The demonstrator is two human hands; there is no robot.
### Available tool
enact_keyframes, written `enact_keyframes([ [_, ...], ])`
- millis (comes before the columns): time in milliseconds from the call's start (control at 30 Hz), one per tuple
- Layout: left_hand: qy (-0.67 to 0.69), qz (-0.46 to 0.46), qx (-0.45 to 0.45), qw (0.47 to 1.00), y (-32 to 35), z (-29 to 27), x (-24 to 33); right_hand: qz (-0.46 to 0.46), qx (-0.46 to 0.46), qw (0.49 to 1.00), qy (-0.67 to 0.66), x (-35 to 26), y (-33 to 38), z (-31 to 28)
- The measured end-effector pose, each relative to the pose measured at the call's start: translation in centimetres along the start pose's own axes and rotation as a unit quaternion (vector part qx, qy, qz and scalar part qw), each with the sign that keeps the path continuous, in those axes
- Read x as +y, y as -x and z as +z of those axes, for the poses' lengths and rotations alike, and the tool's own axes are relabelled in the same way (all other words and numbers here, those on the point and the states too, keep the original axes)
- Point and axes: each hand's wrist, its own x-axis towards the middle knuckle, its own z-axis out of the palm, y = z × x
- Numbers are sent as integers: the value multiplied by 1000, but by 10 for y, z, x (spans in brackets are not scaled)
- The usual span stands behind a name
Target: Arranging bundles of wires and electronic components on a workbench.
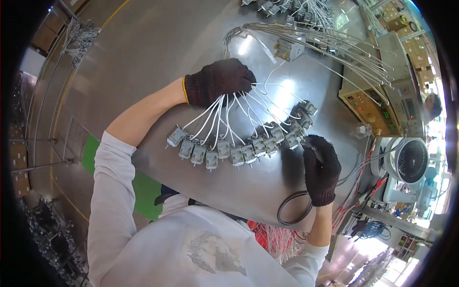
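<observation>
My left hand (222, 82), in a dark knit glove, is closed round a bundle of white wires (225, 112) above the metal table. From below its fingers the wires fan out to several small grey block-shaped parts (224, 149) with short metal pins, lying in a curved row. On the far side of the fist the bundle runs on as long thin wires (306, 34) that arch to the right. My right hand (321, 167), gloved alike, is at the right end of the row, its fingertips beside a grey part (291, 140). Those fingers are drawn together; what they hold is hidden.
A bench instrument (375, 112) with green digits stands at the right, with a small fan (409, 160) nearer me. A dark cable loop (286, 210) lies by my right wrist. More wired grey parts (306, 12) are heaped at the far edge. A larger metal fixture (288, 49) sits beneath the wires.
</observation>
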Motion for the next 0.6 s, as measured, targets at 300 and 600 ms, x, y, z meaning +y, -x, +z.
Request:
enact_keyframes([
  [300,4,-7,-10,1000,-3,-8,3,-260,-4,908,330,4,-14,-7],
  [600,-7,-3,-16,1000,-1,-7,0,-282,-38,905,317,8,-20,-10],
])
